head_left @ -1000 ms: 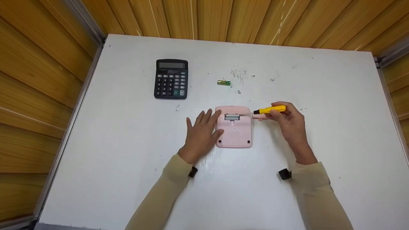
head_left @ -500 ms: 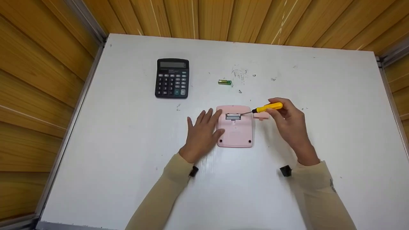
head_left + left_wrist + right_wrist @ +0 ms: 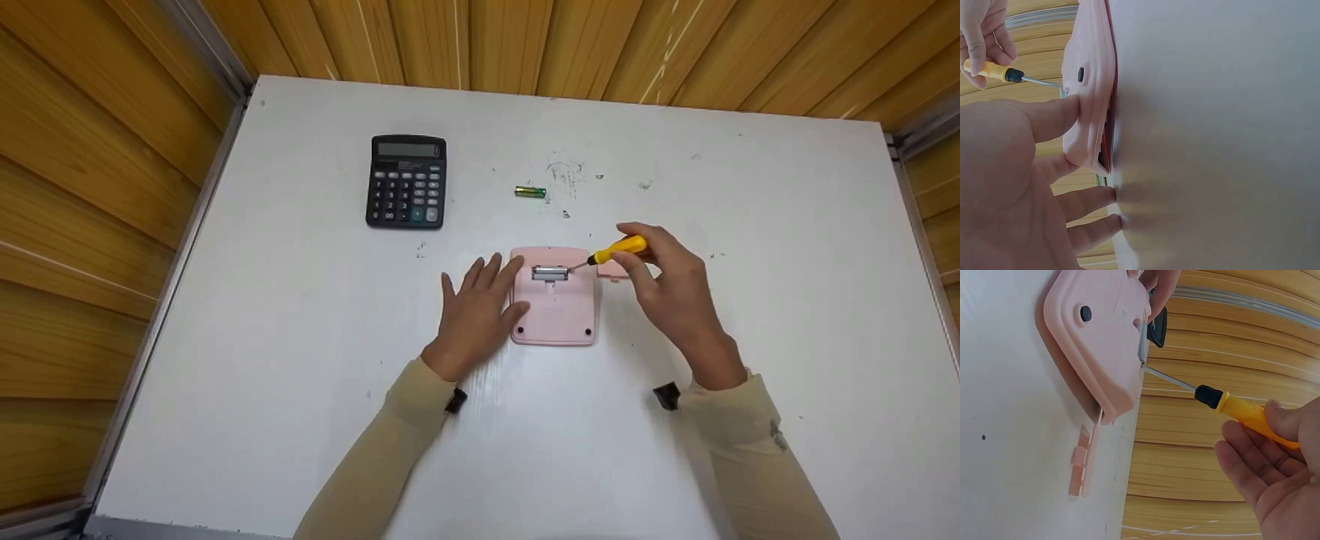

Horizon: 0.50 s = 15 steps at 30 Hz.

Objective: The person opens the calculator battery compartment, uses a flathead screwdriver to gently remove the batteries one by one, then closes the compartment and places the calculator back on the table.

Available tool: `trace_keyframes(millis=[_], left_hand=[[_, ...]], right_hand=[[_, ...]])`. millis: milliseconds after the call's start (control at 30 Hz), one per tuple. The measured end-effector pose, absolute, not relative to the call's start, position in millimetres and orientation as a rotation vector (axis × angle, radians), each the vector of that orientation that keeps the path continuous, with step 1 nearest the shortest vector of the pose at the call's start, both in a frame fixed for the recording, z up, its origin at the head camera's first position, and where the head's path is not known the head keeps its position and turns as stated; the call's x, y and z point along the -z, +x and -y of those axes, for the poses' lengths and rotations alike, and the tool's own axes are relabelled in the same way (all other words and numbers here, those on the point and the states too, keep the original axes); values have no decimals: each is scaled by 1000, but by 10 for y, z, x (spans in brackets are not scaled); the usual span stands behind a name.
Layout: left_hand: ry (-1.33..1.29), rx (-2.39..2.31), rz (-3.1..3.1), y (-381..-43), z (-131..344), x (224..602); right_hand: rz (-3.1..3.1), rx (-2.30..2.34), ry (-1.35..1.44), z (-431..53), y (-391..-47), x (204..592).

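A pink calculator (image 3: 555, 311) lies face down on the white table, its battery compartment uncovered with a silver battery (image 3: 550, 273) inside. My left hand (image 3: 472, 322) rests along its left edge. The thumb and index finger touch the pink casing; the other fingers are spread, with fingertips on the table. In my right hand (image 3: 679, 289) I hold a yellow-handled screwdriver (image 3: 621, 248) between thumb and fingers. Its tip meets the right end of the compartment, also seen with the screwdriver shaft (image 3: 1171, 378) in the right wrist view. The pink battery cover (image 3: 1086, 461) lies beside the calculator's right edge.
A black calculator (image 3: 406, 182) lies face up at the back left. A green battery (image 3: 530, 193) lies on the table behind the pink calculator. Wood-patterned panels (image 3: 502, 45) stand beyond the table (image 3: 300, 337).
My right hand has shifted a little left and away from me, and the screwdriver stands at a steeper angle, tip still at the compartment's right end. The left hand keeps its place.
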<state>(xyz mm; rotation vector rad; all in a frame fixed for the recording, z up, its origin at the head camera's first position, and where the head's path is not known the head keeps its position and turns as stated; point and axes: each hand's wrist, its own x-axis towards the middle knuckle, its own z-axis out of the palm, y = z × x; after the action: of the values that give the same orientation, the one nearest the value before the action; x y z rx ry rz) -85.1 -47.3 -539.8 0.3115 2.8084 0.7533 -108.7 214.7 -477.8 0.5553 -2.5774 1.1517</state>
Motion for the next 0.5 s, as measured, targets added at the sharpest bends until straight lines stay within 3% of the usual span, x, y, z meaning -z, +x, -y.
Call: trace_keyframes(millis=[500], left_hand=[[333, -756, -2817, -860, 477, 5401]], right_hand=[[2533, -1395, 415, -2302, -1154, 4946]])
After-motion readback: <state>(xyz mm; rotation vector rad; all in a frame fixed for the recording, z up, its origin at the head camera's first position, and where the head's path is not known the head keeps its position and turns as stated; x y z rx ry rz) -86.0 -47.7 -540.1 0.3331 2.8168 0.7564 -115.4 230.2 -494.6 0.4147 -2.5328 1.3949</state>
